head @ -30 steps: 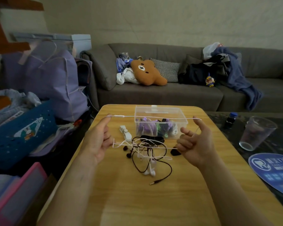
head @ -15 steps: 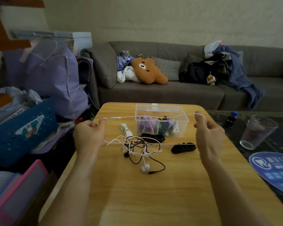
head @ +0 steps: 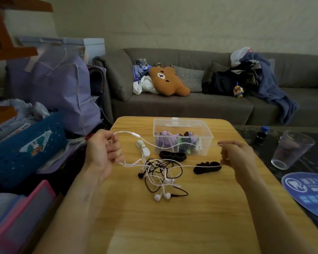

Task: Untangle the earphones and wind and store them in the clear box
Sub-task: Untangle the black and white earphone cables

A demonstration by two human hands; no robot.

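Note:
A white earphone cord (head: 149,143) runs between both hands above the wooden table (head: 173,226). My left hand (head: 104,151) grips the cord's left end, fingers curled round it. At the right, my right hand (head: 235,154) pinches the other end. Below them a tangle of white and black earphones (head: 160,174) lies on the table, its two white earbuds (head: 162,196) nearest me. The clear box (head: 182,136) stands open behind the tangle and holds several wound purple, green and black earphones.
Two black pouches (head: 173,155) (head: 206,165) and a white clip (head: 142,147) lie near the box. A clear cup (head: 292,149) and small dark bottle (head: 262,134) stand on the dark table at right. Bags and baskets crowd the left; a sofa is behind.
The cord, taut a moment ago, now sags between my hands. Both hands have lowered and come slightly closer. The tangle has dropped back onto the table.

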